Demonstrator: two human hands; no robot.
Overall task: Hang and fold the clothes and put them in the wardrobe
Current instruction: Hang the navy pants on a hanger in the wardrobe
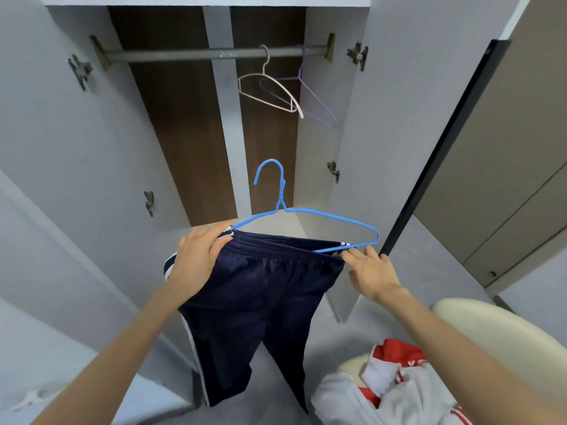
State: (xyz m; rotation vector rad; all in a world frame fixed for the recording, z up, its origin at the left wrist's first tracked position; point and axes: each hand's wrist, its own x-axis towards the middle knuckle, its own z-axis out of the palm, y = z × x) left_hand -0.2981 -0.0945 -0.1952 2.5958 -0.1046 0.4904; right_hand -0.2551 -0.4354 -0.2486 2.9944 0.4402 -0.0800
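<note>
The left hand [196, 262] grips one end of the waistband of the navy track trousers [257, 305] with white side stripes; its fingers [211, 233] are curled over the top of the cloth, with the thumb pressed against the near side. The right hand [372, 273] holds the other end of the waistband; its fingers [352, 256] are pinched together on the cloth where the lower bar of the blue wire hanger [281, 201] meets it.

The waistband is stretched between the two sets of fingers, draped over the hanger's lower bar; the two legs hang straight down below the fingers. The hanger's hook stands upright above and between the fingers, free of any support.

Beyond the fingers stands the open grey wardrobe [76, 133] with a brown back panel; high above them a grey metal rail [184, 54] runs across it. A white plastic hanger [296, 104] and a thin purple wire hanger [316, 98] hang on the rail, just beside each other, above and slightly right of the blue hook.

Below the right fingers, beside the right forearm, a crumpled white and red garment [399, 391] lies on a cream chair [491, 326].
</note>
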